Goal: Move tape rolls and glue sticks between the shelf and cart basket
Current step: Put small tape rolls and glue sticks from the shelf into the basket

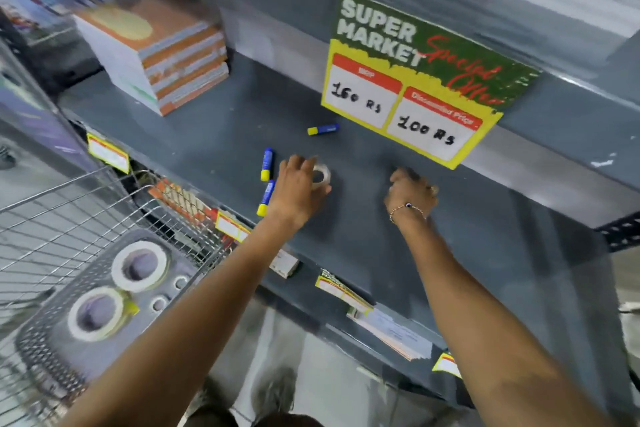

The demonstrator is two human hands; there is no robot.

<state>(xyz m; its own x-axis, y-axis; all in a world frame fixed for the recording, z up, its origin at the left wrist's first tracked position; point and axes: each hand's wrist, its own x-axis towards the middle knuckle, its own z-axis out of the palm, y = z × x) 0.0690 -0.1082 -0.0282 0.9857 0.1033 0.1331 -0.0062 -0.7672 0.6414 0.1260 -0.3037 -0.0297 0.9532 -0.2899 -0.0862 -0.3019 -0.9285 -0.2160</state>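
My left hand reaches onto the grey shelf with its fingers closed round a small clear tape roll. My right hand rests further right on the shelf, fingers curled; whatever is under it is hidden. Three blue-and-yellow glue sticks lie on the shelf: one at the back, one left of my left hand, one partly behind my left wrist. In the grey cart basket at lower left lie two large white tape rolls and two small rolls.
A stack of orange-and-white notebooks stands on the shelf's back left. A green and yellow price sign hangs from the shelf above, just over my right hand. The wire cart sits left of the shelf. Price tags line the shelf's front edge.
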